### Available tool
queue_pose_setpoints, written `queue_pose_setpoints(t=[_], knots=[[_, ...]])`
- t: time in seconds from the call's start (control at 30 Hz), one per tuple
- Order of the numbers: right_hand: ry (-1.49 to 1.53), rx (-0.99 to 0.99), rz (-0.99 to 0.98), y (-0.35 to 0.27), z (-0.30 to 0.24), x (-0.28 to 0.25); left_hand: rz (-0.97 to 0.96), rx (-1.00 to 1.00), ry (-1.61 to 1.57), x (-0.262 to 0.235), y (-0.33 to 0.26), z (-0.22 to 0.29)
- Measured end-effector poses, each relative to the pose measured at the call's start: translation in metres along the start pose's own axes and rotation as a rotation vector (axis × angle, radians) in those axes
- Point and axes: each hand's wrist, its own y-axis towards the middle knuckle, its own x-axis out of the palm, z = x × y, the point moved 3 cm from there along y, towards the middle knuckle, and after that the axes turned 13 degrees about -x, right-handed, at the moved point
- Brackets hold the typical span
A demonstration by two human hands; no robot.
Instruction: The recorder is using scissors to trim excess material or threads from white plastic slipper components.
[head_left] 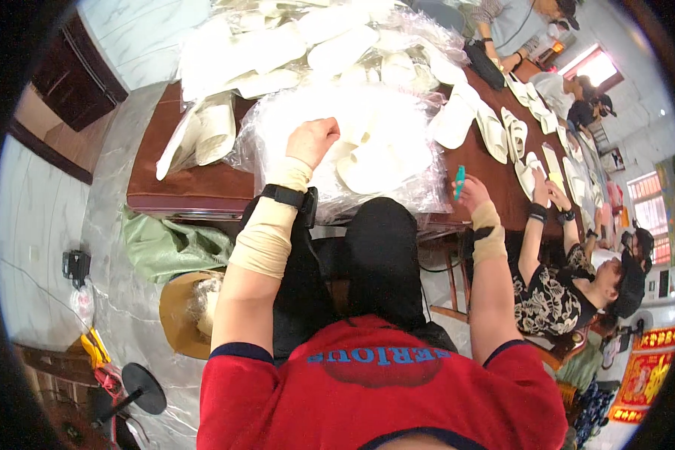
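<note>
Gripping a clear plastic bag [345,142] of white slippers, the left hand [313,139] is closed in a fist on its top. Beside the bag, the right hand [470,191] pinches a small teal tool [459,181]. Beyond the bag, loose white slippers [315,45] heap the brown counter [180,184], seemingly unpacked; the bag looks crinkled, full.

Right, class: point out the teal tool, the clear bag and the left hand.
Teal tool [458,181], head view, its middle.
Clear bag [277,120], head view, upper left side.
Left hand [313,140], head view, back of fist.
</note>
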Motion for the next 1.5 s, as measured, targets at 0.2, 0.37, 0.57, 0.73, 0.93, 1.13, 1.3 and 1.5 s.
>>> queue_pose_setpoints(t=[0.2,0.37,0.57,0.73,0.93,1.13,1.3,1.5], knots=[[-0.003,-0.418,-0.054,-0.049,-0.076,0.051,0.065,0.029,0.093,0.000,-0.002,0.010],[-1.170,-0.970,-0.432,-0.085,-0.150,0.148,0.127,0.025,0.068,-0.001,-0.002,0.004],[-1.413,-1.056,-0.437,-0.076,-0.162,0.203,0.157,0.062,0.013,0.003,-0.004,0.005],[-1.331,-1.123,-0.539,-0.068,-0.152,0.218,0.107,0.061,-0.007,-0.009,-0.009,0.007],[-1.329,-0.940,-0.484,-0.055,-0.148,0.173,0.110,0.026,-0.101,-0.023,-0.014,-0.002],[-1.176,-0.774,-0.186,-0.007,-0.098,0.078,0.183,-0.139,-0.828,-0.094,-0.057,-0.007],[-1.292,-0.471,-0.237,0.025,-0.036,0.018,0.667,-0.306,-0.972,-0.186,-0.184,-0.055],[-1.738,-0.437,-0.592,0.045,-0.046,0.020,1.015,-0.749,-0.589,-0.209,-0.369,-0.148]])
